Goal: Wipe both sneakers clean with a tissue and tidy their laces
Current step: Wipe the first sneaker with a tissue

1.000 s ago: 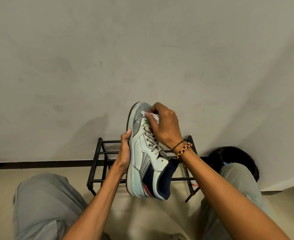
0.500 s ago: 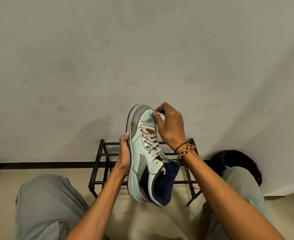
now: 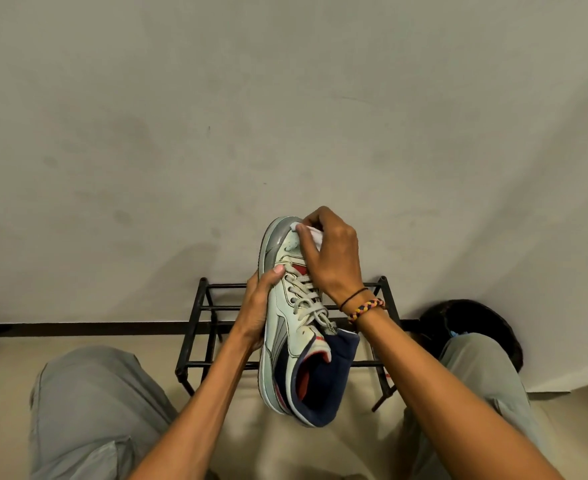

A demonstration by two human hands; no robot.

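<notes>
Here, you sit facing a plain grey wall (image 3: 285, 116) that fills most of the view, with a dark skirting line where it meets the pale beige floor (image 3: 15, 355). A low black metal rack (image 3: 202, 327) stands against the wall in front of you, between your knees, which are covered by grey trousers (image 3: 88, 403). At the right, beside the rack, lies a dark round object (image 3: 476, 327); what it is I cannot tell. You hold one sneaker (image 3: 290, 317) in the air above the rack, toe pointing up toward the wall and heel opening toward you. Your left hand (image 3: 259, 306) is closed around its sole side at the middle, thumb resting near the laces (image 3: 306, 303). Your right hand (image 3: 334, 254) is closed on a white tissue (image 3: 311, 233) and presses it on the toe part, just above the laces. The laces are still threaded and tied loosely. On your right wrist sits a braided bracelet (image 3: 367, 308) next to a thin black band.
</notes>
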